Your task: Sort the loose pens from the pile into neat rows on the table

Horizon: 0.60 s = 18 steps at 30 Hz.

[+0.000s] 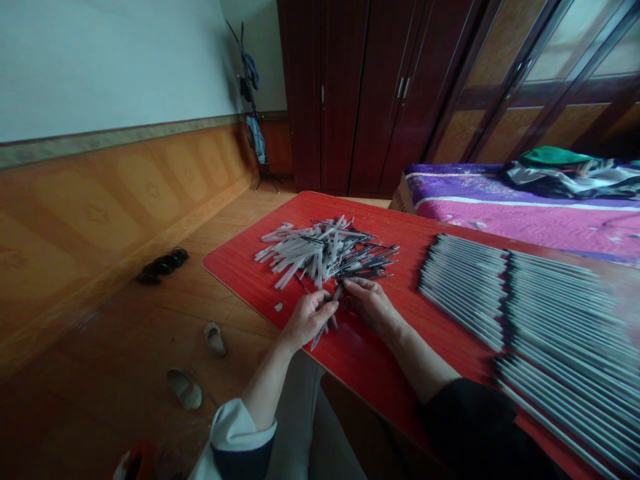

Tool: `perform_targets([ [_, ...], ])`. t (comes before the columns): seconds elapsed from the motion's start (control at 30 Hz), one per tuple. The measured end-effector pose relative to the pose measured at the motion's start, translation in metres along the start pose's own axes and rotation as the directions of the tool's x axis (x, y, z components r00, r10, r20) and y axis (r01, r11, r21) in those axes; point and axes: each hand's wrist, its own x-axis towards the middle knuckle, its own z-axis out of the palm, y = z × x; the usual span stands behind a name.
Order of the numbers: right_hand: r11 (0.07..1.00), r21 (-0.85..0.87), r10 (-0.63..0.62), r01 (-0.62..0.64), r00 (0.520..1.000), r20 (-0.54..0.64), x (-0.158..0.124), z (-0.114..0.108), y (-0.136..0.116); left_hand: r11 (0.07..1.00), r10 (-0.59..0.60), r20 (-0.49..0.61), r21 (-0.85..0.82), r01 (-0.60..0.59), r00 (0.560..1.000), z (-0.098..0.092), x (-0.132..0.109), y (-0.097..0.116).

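White plastic strips (320, 336) are clamped in the left hand's fingers (320, 313), at the near side of the loose pile (320, 247), seemingly for steadiness. Whether the right hand (370, 301), just beside, also grips cannot be told.

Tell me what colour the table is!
The table is bright red, as the head view shows.

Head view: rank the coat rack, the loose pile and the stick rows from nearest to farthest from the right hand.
1. Loose pile: just beyond the right hand, slightly left.
2. Stick rows: right side of the table.
3. Coat rack: far back, left.
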Motion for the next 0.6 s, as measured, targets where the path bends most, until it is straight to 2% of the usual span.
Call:
perform_targets([
  [0.13, 0.999, -0.033, -0.003, 0.002, 0.999, -0.052, -0.0001, 0.0012, 0.0004, 1.0, 0.003, -0.004, 0.001, -0.003, 1.0, 0.0, 0.0006, -0.0007],
  [0.6, 1.0, 0.01, 0.002, -0.002, 1.0, -0.014, -0.0004, 0.0003, 0.0, 1.0, 0.026, -0.008, 0.001, -0.026, 1.0, 0.0, 0.0008, -0.0028],
])
